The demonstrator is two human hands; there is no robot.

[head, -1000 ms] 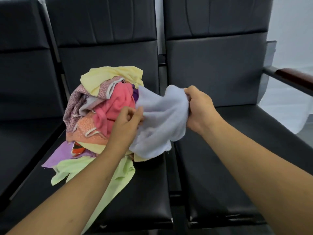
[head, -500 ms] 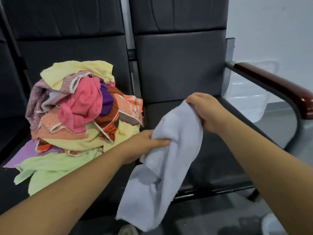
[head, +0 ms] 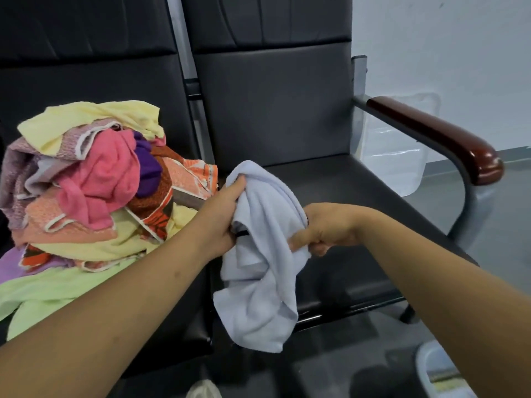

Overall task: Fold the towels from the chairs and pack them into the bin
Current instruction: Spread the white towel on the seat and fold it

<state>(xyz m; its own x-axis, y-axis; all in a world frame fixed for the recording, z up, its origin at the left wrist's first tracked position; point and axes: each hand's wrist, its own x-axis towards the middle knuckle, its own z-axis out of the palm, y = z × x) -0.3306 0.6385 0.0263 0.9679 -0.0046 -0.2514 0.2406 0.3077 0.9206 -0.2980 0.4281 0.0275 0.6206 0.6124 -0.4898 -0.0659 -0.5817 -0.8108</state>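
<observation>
Head view: both hands, left hand and right hand, grip one pale towel beside the big pile, so nothing is folded yet.

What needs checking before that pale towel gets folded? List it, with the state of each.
1. Left hand grips the pale blue towel: ok.
2. Right hand grips it too: ok.
3. Towel clear of the pile of towels: ok.
4. Towel spread flat, corners found: not ok, it hangs bunched.
5. Seat of the right chair free for folding: ok.
6. Bin within reach: cannot tell.
</observation>
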